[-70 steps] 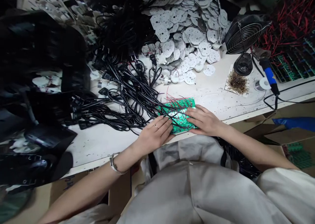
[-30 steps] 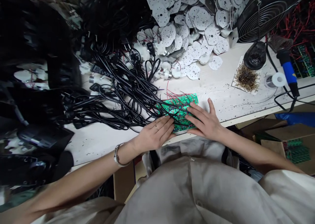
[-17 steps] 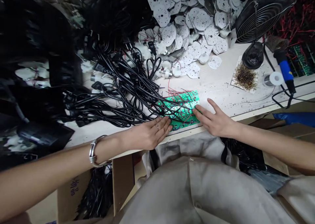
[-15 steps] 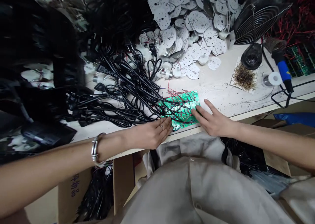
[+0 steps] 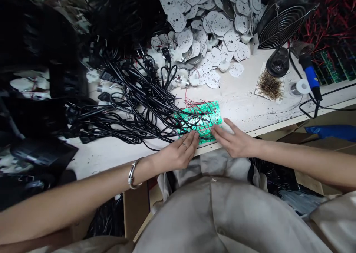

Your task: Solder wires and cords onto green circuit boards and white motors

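While the left hand (image 5: 181, 152) and the right hand (image 5: 236, 143) rest on the green circuit board (image 5: 216, 114), it lies on the table (image 5: 240, 99) close to the near edge. Black power cords (image 5: 158, 92) come across it from the left, and thin red wires (image 5: 194, 104) stick out along its far side. The left fingers are close together over the near part. The right hand has its little finger stuck out wide. I cannot tell if either grip pinches anything, as the thumbs are hidden.

To do this well, I think both hands should press softly and evenly, so the board does not tip off the edge. A tug on the cords could pull something loose, so moving one at a time seems best, well away from the blue-handled soldering iron (image 5: 311, 78).

No words can be read. Marks on the green board and the round white boards (image 5: 221, 25) are too small, and I see no clear brand name.
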Action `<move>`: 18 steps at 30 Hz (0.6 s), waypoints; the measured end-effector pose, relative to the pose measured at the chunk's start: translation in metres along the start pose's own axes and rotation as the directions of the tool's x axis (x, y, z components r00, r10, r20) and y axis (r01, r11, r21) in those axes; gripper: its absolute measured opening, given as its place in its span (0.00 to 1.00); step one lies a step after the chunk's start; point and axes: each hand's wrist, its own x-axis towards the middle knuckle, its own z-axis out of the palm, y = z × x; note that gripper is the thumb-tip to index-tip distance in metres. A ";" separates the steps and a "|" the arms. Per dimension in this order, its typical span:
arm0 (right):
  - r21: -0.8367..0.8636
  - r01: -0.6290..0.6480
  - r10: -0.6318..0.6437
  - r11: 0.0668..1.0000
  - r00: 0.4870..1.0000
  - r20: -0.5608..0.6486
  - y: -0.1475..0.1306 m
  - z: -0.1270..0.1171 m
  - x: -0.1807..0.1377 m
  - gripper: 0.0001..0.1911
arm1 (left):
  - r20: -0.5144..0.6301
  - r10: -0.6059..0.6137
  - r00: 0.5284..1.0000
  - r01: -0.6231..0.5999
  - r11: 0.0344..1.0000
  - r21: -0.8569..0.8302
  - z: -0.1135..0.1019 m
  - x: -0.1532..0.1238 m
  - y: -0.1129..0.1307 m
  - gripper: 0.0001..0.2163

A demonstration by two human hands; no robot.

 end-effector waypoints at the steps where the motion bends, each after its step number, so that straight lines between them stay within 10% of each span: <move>1: -0.003 0.043 -0.043 0.999 0.999 0.021 -0.001 -0.003 0.002 0.18 | 0.007 0.043 0.999 -0.043 0.999 0.026 -0.003 0.003 -0.003 0.16; 11: -0.066 0.344 -0.323 0.937 0.921 0.216 0.009 -0.022 0.034 0.18 | 0.032 0.290 0.957 -0.289 0.957 -0.025 -0.009 0.017 -0.028 0.11; 18: 0.031 0.052 -0.055 0.998 0.995 0.089 0.011 -0.016 0.028 0.14 | -0.131 0.055 0.990 -0.027 0.978 0.208 0.006 0.011 -0.007 0.12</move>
